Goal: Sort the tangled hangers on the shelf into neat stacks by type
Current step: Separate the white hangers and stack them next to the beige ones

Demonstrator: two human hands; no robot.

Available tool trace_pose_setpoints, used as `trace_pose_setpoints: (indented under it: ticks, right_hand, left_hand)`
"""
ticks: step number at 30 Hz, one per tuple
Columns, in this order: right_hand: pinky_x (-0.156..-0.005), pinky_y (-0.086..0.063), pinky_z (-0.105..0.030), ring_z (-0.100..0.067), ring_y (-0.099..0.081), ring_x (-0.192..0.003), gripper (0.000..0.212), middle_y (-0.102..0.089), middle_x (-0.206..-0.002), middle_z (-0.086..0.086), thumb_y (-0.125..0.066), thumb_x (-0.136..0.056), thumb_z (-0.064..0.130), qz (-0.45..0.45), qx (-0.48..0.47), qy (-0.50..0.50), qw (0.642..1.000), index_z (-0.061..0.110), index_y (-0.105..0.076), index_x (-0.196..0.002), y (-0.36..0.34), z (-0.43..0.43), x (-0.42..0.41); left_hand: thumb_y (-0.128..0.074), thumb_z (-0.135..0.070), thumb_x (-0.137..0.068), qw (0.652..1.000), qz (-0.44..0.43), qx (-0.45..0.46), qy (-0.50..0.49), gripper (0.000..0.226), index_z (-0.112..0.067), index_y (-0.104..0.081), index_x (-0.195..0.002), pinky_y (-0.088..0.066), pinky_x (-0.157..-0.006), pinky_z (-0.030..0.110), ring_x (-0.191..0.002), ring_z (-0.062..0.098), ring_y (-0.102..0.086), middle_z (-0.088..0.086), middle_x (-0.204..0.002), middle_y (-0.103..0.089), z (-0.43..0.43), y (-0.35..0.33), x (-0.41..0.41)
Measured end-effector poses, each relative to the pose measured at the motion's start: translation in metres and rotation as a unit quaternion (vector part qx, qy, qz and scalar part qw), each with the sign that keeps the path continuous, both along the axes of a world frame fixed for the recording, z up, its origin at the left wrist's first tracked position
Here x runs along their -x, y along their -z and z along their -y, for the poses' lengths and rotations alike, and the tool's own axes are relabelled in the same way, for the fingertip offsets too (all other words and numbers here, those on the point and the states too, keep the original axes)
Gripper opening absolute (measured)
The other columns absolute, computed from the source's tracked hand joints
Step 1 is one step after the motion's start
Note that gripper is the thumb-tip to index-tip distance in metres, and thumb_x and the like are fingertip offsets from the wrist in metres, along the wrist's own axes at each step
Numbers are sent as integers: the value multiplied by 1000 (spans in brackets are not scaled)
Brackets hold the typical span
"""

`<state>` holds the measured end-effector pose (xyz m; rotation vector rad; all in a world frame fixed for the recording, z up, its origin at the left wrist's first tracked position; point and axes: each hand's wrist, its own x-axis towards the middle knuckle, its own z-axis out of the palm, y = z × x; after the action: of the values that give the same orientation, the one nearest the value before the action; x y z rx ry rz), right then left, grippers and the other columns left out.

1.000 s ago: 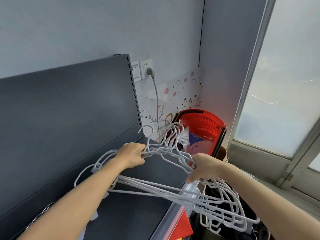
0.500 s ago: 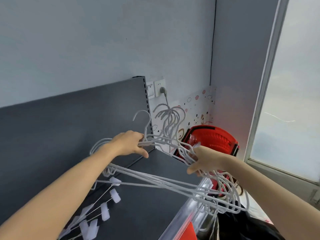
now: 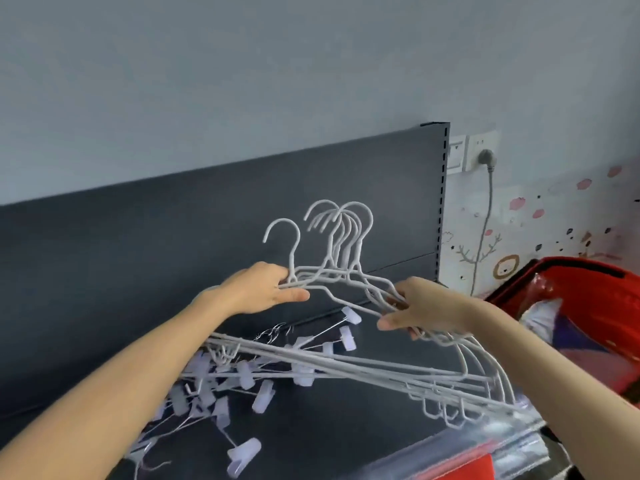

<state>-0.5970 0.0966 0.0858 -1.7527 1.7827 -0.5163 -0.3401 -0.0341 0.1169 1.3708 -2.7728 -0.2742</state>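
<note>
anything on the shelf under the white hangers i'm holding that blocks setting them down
Yes: a tangle of clip hangers lies on the shelf under the white hangers held by the left hand and right hand.

Wall (image 3: 242, 81): plain grey-blue | white switch (image 3: 455, 155) beside socket (image 3: 479, 147), grey plug (image 3: 487, 157) in, cable (image 3: 485, 220) hanging down | sticker panel (image 3: 554, 209): pink clouds, lion | red basket (image 3: 595, 275) far right, packaging (image 3: 554, 317) inside.

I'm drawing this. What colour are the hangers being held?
The hangers are white; head view shows it.
</note>
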Motion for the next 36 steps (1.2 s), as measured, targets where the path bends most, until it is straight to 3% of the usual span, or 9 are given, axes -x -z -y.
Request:
trace_pose_setpoints:
  ticks: [6,10,16,18,21,24,29,32,36]
  right_hand:
    - [-56,-48,-34,-14,-56,-47,53,-66,-62,-10,-74,-73,43,-23,24,-108,994,-4,-52,-84,-9,30,-89]
    - [-55,-49,-33,-13,-58,-49,51,-67,-64,-12,-75,-74,42,-43,39,-174,983,-3,-55,-86,-24,39,-170]
    - [-50,-44,-30,-12,-51,-45,51,-60,-60,-5,-76,-72,45,-77,70,-237,966,2,-51,-78,-30,28,-315]
    - [-47,-41,-27,-9,-49,-43,44,-56,-58,0,-76,-73,43,-81,84,-258,959,9,-47,-73,-30,18,-366]
    - [-48,-46,-33,-13,-53,-44,40,-59,-58,-3,-76,-74,40,-67,81,-294,950,11,-47,-74,-25,8,-439]
    - [-54,-49,-39,-13,-57,-45,41,-60,-57,-3,-76,-74,39,-78,97,-328,937,12,-45,-72,-25,3,-504]
    - [-50,-44,-32,-11,-55,-42,42,-60,-57,-5,-76,-73,41,-74,97,-373,920,10,-49,-75,-26,0,-595]
    - [-48,-42,-28,-9,-52,-40,43,-60,-57,-7,-75,-73,41,-72,102,-397,909,5,-52,-79,-28,4,-640]
    - [-38,-33,-16,-6,-49,-38,44,-55,-59,-11,-76,-75,38,-62,104,-421,899,3,-49,-80,-31,21,-690]
  left_hand:
    - [-46,-81,-66,992,-41,-11,-115,74,-9,-57,-81,-33,-56,31,-56,16,-38,-2,-65,-47,-29,-2,-117]
    - [-55,-74,-71,981,-86,-4,-177,68,-6,-57,-80,-33,-56,31,-56,16,-38,-1,-64,-47,-62,-4,-206]
    - [-60,-69,-73,962,-104,24,-253,56,-16,-60,-92,-37,-57,28,-59,14,-45,-2,-72,-53,-120,5,-354]
    - [-58,-73,-71,958,-101,41,-264,59,-29,-59,-110,-51,-71,33,-79,15,-60,-7,-93,-64,-137,12,-407]
    - [-57,-74,-71,952,-95,73,-283,72,-42,-44,-134,-51,-90,41,-110,17,-59,-11,-125,-61,-164,18,-478]
    - [-59,-69,-74,940,-98,93,-313,71,-40,-43,-136,-50,-89,41,-110,19,-59,-6,-124,-62,-191,21,-539]
    - [-59,-69,-74,920,-91,92,-370,68,-29,-53,-128,-51,-83,42,-96,22,-60,-1,-109,-65,-229,22,-620]
    - [-58,-68,-74,909,-91,97,-395,66,-33,-51,-130,-51,-83,41,-95,20,-61,-3,-108,-66,-238,25,-659]
    - [-60,-65,-76,898,-125,86,-412,64,-48,-40,-135,-50,-90,37,-110,13,-58,-11,-122,-62,-236,25,-703]
